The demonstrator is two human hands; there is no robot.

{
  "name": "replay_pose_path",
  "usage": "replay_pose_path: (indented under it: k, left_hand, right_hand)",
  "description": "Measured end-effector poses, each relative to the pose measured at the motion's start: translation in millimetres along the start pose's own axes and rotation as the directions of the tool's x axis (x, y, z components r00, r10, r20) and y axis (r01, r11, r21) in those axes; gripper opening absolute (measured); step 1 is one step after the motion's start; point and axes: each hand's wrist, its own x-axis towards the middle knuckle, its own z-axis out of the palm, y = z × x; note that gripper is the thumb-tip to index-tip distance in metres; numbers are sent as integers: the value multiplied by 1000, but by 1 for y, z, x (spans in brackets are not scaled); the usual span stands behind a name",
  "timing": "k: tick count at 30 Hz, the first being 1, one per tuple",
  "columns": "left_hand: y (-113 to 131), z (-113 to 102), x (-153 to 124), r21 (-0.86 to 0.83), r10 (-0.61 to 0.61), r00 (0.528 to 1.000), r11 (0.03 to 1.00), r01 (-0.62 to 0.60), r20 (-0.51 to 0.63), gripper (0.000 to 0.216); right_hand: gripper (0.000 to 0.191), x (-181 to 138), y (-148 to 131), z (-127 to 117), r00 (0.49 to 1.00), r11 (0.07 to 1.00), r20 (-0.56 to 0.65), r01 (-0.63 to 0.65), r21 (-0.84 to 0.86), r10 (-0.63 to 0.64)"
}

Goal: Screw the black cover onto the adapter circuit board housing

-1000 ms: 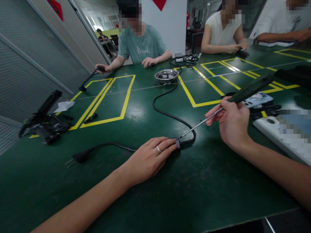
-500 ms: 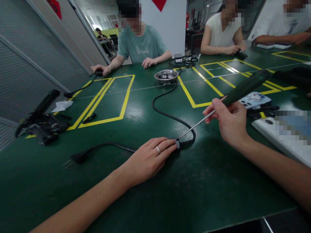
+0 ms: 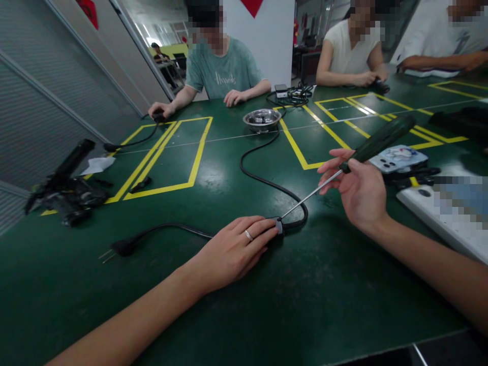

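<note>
My left hand [image 3: 238,249] lies over a small black box [image 3: 279,227] set in a power cord, pressing it to the table and hiding most of it. From under the hand a black cord [image 3: 173,225] runs left to a two-pin plug [image 3: 124,247]. In my right hand [image 3: 358,190] is a screwdriver [image 3: 375,144] with a dark green handle, held between thumb and fingers with some fingertips lifted. Its thin metal shaft slants down left, and the tip meets the box's right end. Another stretch of cord [image 3: 263,178] curves away towards the metal bowl.
A metal bowl [image 3: 262,119] with small dark parts stands mid-table. At left are a black device [image 3: 72,193] and white paper [image 3: 98,165]. A phone [image 3: 398,157] and a white panel-like object [image 3: 427,208] lie right. Several people sit opposite; one hand [image 3: 162,110] holds a dark object.
My right hand's fingers have loosened and spread around the screwdriver handle, and the hand has rolled. The screwdriver tip and my left hand stay put. Across the table, a person's hand shifted slightly right.
</note>
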Motion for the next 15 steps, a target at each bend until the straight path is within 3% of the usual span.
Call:
replay_pose_path:
  k: [4,11,15]
  left_hand:
    - [0,0,0,-10,-4,1000,1000,4,0,43]
    - [0,-1,1,4,-5,1000,1000,5,-2,43]
    - [0,-1,0,3,1,1000,1000,-1,-1,43]
  right_hand:
    - [15,1,-1,1,998,990,-46,31,-138,-38]
    - [27,3,-4,4,992,961,-81,72,-267,-97]
    - [18,4,-3,4,997,986,-53,45,-160,-54]
